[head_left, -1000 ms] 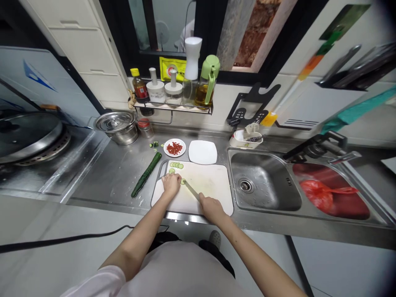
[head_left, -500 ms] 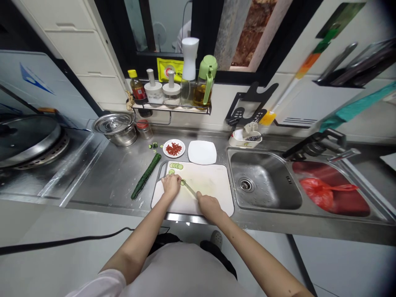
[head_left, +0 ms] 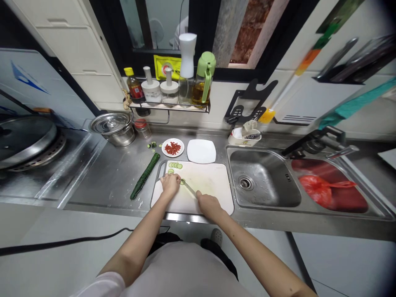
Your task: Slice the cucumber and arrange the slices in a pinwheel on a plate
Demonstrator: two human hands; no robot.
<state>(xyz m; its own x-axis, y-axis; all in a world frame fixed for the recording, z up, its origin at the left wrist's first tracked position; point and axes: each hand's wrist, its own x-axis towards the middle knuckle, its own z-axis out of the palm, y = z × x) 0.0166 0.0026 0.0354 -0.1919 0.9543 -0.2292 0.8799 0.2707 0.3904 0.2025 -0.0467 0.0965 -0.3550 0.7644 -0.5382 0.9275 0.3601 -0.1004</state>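
My left hand is closed over the left half of a white cutting board, its fingers curled on a piece of cucumber mostly hidden under them. A round green-rimmed cucumber slice shows just right of those fingertips, against the tip of a knife. My right hand is wrapped round the knife's handle, with the blade slanting up and left towards my left hand. Several cucumber slices lie in an overlapping row at the board's upper left. A whole cucumber rests on the counter left of the board.
Behind the board stand a plate of chopped red pieces and a white square plate. Cucumber scraps lie nearby. A lidded steel pot is back left. Right is the sink; a red bag sits in its second basin.
The view has shifted slightly. Both hands, the knife and the cucumber slices hold nearly the same places on the board.
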